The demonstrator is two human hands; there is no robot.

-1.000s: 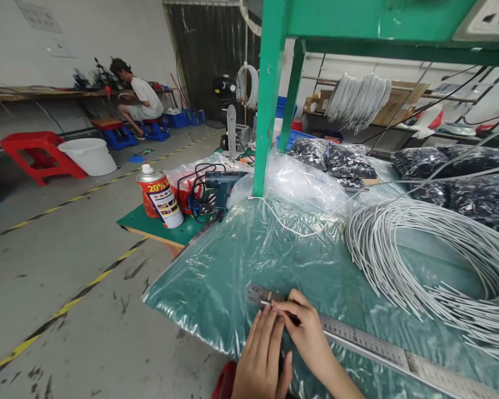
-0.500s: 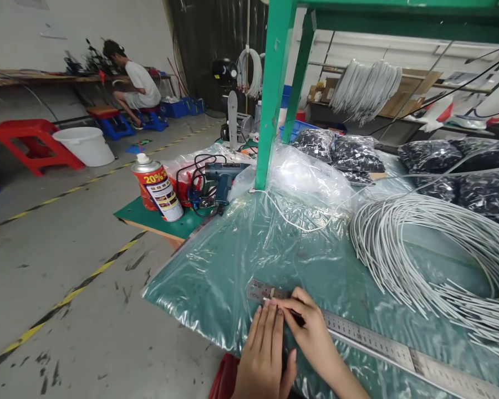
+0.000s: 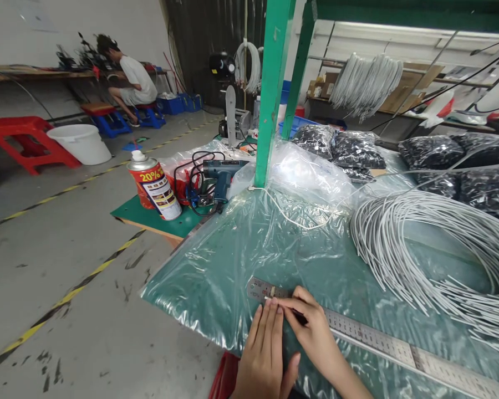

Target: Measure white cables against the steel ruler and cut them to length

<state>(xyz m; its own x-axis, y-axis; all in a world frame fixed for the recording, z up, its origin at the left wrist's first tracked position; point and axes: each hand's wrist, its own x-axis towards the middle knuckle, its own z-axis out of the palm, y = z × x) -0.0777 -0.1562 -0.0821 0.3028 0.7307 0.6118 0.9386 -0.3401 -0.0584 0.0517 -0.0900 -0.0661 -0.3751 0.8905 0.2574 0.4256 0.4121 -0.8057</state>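
Note:
A long steel ruler (image 3: 374, 336) lies slantwise on the plastic-covered table. A small tan piece (image 3: 273, 291) sits across it near its left end. Along its near edge runs what looks like a thin white cable (image 3: 399, 359), with a short white tip showing at my fingertips. My left hand (image 3: 266, 349) lies with fingers stretched out side by side, their tips on the cable end. Thumb and forefinger of my right hand (image 3: 305, 318) pinch at the cable beside those fingertips. Something dark shows under my right palm, too hidden to name.
A big coil of grey cables (image 3: 382, 249) lies to the right, before bags of black parts (image 3: 357, 152). A green post (image 3: 270, 94) rises from the table. Beyond the left corner are a spray can (image 3: 160, 191) and a heat gun (image 3: 222, 177). A person (image 3: 135, 80) sits far left.
The camera view has shifted slightly. Both hands stay at the left end of the ruler, with almost no visible movement.

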